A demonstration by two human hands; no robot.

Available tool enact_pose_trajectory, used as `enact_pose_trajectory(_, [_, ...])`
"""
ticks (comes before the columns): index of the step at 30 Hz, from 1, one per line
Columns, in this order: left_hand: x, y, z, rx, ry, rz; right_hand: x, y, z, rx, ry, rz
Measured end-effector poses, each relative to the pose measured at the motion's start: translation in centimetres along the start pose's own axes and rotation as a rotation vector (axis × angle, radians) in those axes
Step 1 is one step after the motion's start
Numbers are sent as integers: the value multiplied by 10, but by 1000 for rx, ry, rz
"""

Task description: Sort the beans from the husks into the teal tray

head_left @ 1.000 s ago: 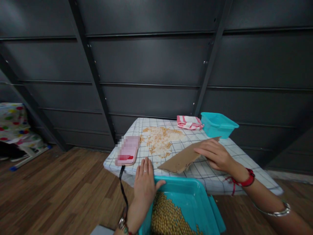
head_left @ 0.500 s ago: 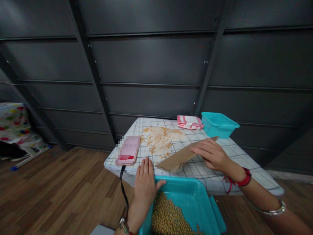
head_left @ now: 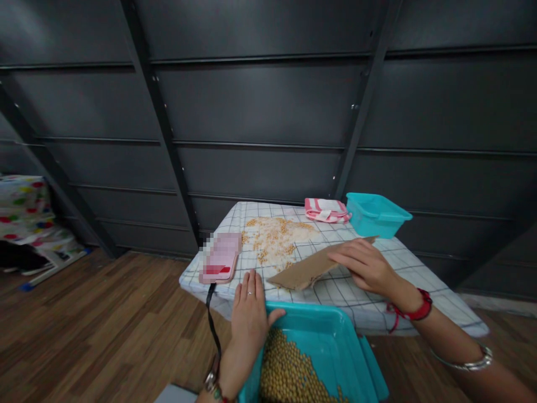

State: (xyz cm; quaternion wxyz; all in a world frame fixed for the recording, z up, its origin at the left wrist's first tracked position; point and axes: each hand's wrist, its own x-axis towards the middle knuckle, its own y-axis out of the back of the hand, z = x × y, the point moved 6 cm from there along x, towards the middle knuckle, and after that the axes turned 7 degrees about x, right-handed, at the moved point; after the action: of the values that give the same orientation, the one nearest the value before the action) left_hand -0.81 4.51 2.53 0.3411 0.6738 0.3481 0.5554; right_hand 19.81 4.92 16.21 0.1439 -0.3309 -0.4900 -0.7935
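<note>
Currently, the right hand [head_left: 364, 264] keeps its grip clamped on the cardboard [head_left: 308, 270], slanted over the desk [head_left: 348, 295] just beside the pile [head_left: 279, 240] of white and yellow grains. Fingers outstretched, the left hand [head_left: 250, 316] has its grip unclosed, thumb over the rim of the tub [head_left: 329, 330] of beans [head_left: 289, 372], near the phone [head_left: 220, 262].

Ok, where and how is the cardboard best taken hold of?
Probably pinch the cardboard by its right half, coming from the right, where the right hand holds it: the sheet is thin, and this leaves its left end, near the scattered grains, uncovered.
</note>
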Motion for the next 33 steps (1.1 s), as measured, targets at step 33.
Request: enact_pose_trajectory(33, [-6, 11, 1, 4, -9, -28, -11, 27, -12, 31, -70, -31])
